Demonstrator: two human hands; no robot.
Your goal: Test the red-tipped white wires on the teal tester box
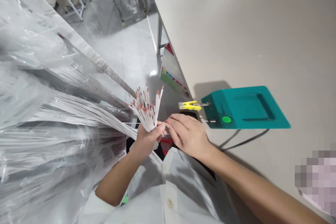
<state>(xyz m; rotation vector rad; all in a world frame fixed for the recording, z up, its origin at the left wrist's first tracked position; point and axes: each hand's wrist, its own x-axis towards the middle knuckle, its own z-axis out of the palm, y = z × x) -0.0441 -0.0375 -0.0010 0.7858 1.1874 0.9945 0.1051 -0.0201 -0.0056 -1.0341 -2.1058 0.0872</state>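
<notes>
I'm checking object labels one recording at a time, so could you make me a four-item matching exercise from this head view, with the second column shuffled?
Column one
1. Left hand
2. Clip
3. Round button
4. Device with a recessed top

Column two
A. Bright green, set in a larger teal surface
B. Closed around a bundle of white strands with reddish tips
C. Teal, resting on the pale table
D. Yellow, at the end of a metal rod

Right pairs: 1-B; 2-D; 3-A; 4-C
</notes>
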